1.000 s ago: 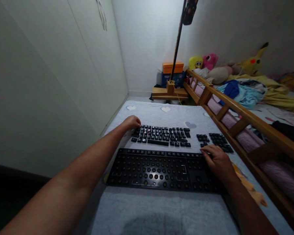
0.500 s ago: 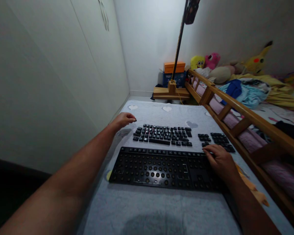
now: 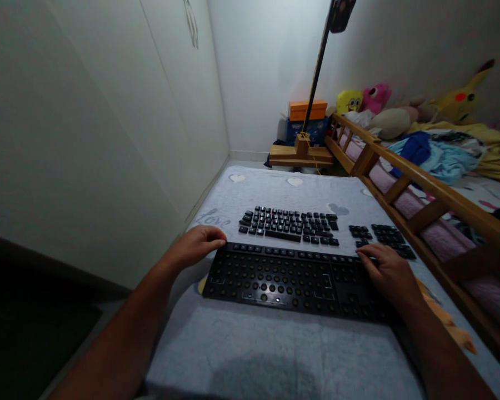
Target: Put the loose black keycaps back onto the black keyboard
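Note:
A black keyboard base (image 3: 270,278) lies on the cloth-covered table, its top row of keys in place and the rest showing bare round sockets. Beyond it the loose black keycaps (image 3: 289,225) are laid out in keyboard order, with smaller groups of keycaps (image 3: 389,236) to the right. My left hand (image 3: 200,244) is pinched at the base's upper left corner; whatever lies between its fingertips is too small to make out. My right hand (image 3: 385,272) rests over the base's right end, thumb and forefinger close together at its top edge; what they hold, if anything, is hidden.
An orange cloth (image 3: 445,322) lies at the table's right edge. A wooden bed rail (image 3: 433,189) runs along the right side, with plush toys and bedding behind. A wooden stand (image 3: 302,153) with a pole is beyond the table, and a white cabinet (image 3: 120,122) is at left.
My left hand has come down and nearer from beside the loose keycaps to the base's upper left corner. My right hand stays at the base's right end. The view has shifted slightly.

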Demonstrator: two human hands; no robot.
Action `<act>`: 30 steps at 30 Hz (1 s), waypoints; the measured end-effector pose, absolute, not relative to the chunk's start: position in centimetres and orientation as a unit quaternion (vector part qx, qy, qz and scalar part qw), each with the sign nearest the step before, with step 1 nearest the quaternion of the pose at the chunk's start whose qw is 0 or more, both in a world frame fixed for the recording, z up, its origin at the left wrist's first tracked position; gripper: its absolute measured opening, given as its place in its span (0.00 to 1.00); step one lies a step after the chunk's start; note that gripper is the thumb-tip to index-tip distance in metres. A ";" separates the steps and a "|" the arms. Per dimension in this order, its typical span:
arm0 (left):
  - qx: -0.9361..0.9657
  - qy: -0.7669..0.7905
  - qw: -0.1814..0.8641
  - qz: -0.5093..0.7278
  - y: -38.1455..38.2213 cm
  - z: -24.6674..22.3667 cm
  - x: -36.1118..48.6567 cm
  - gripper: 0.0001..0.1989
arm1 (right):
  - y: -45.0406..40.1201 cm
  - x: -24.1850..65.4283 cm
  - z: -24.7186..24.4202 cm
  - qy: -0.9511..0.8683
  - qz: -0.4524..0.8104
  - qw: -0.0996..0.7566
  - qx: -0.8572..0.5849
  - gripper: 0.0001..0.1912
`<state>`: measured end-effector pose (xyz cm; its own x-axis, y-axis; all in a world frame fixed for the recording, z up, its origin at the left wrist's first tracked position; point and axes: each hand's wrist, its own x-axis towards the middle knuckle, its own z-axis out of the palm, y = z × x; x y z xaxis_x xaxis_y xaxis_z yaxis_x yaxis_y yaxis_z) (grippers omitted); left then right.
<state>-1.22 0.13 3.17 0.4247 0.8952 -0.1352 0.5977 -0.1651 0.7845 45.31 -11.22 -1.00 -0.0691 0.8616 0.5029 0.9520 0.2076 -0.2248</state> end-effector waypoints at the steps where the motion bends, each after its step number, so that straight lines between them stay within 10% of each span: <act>1: 0.744 0.505 0.401 0.175 -0.1 2.9 -1.3 0.14 | -11.2 45.3 -1.1 -0.727 -0.084 0.275 -0.624 0.10; 30: 0.673 0.519 0.487 0.203 -1.2 1.5 -1.9 0.13 | -11.1 45.3 -1.2 -0.723 -0.058 0.264 -0.636 0.11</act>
